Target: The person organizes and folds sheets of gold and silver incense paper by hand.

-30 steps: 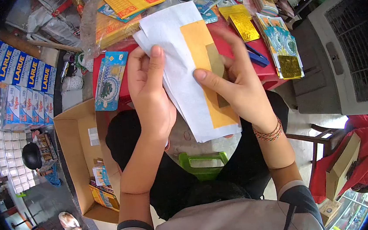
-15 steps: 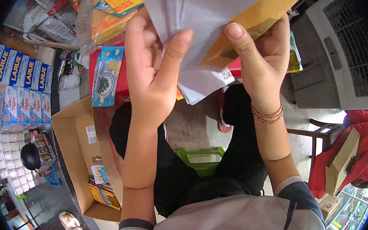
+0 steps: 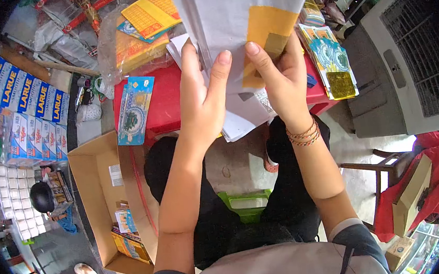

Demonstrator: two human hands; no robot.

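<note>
Above the red table (image 3: 167,107), a folded bundle of white joss paper (image 3: 214,20) with a gold patch is between my two hands. My left hand (image 3: 202,94) grips its left edge, thumb on the front and fingers behind. On the right edge, my right hand (image 3: 280,79) pinches it the same way, its thumb over the gold patch. Below the bundle lie more white sheets (image 3: 244,116), partly covered by it. A blue printed joss note (image 3: 136,110) rests on the table left of my left hand. Right of my right hand sits a pile of blue and gold joss notes (image 3: 327,57).
Yellow-and-red paper packs (image 3: 151,15) in plastic lie at the table's back left. An open cardboard box (image 3: 97,200) with packets inside stands at my left, near stacked beer cartons (image 3: 22,91). A green stool (image 3: 246,202) is between my legs; a grey cooler (image 3: 382,86) stands right.
The white paper has gone from a wide sheet to a narrower folded bundle. My hands have come closer together, the right one moving left. More of the right-hand note pile shows.
</note>
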